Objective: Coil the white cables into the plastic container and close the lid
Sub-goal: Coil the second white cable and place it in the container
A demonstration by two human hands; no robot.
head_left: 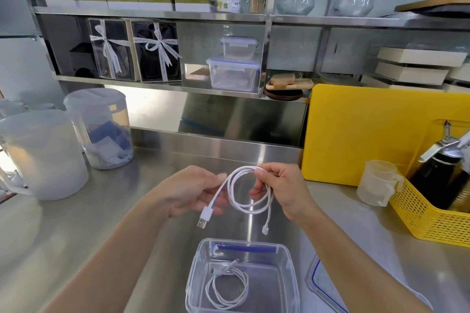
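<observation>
Both hands hold one white cable [244, 204] above the steel counter, wound into a loose loop. My left hand [193, 190] pinches the strand leading to the USB plug [202, 221], which hangs down. My right hand [282, 188] grips the top of the loop; the small connector [265, 230] dangles below it. Under the hands stands the clear plastic container [195, 274], open, with a second coiled white cable [227, 287] lying inside. The lid [318, 284], clear with a blue seal, lies to the container's right, partly behind my right forearm.
A yellow cutting board [361, 134] leans at the back right. A yellow basket [429, 221] with a small measuring cup [376, 183] and a black dispenser stands at the right. Two translucent jugs [45, 157] stand at the left. Shelves above carry boxes and containers.
</observation>
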